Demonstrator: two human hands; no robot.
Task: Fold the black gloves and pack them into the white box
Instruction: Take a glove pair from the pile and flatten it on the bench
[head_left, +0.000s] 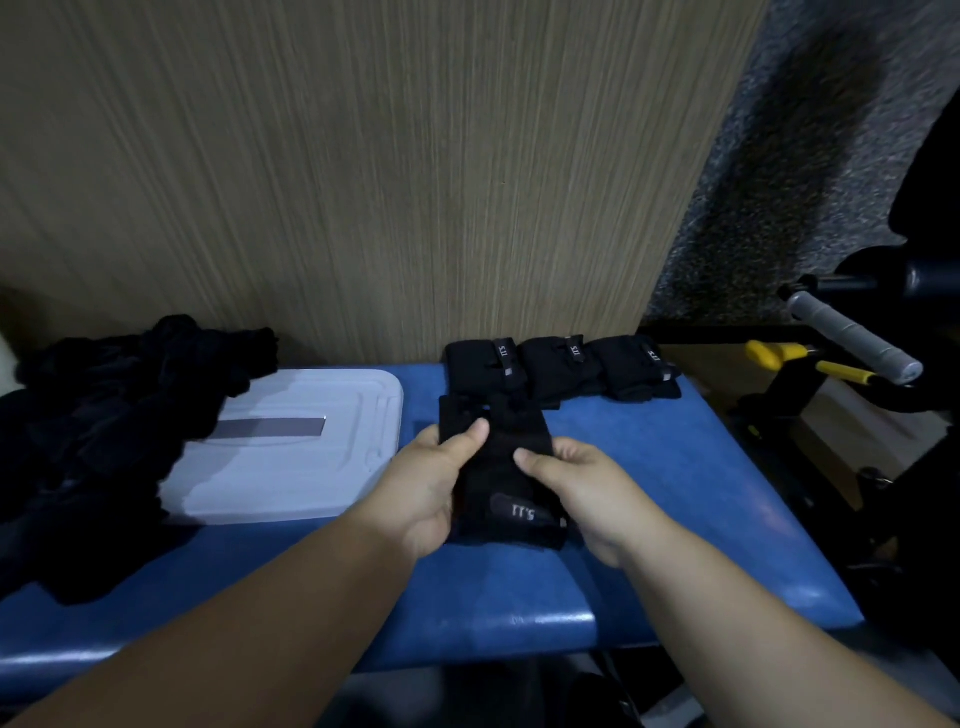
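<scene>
**Both hands hold one black glove on the blue bench**

Head view: the left hand (428, 486) grips the left edge of a black glove (501, 470), thumb pressed on top and the other fingers hidden beneath the fabric. The right hand (589, 491) grips the opposite edge the same way, thumb on top near the glove's middle. The glove lies lengthwise away from the person on the blue padded bench (675, 499), its logo patch at the near end between the two wrists.

Just behind it, along the bench's far edge, three folded gloves (558, 366) sit side by side in a row, touching one another, each showing a small tag. To the left of the held glove stands the white box (311, 467), its top facing up with a grey strip across it. A heap of unfolded black gloves (104, 421) lies left of the box and overlaps its left side. A wood-grain panel (363, 156) rises behind the bench. At the right, off the bench, are a grey grip (852, 338) and yellow handles (779, 353).
</scene>
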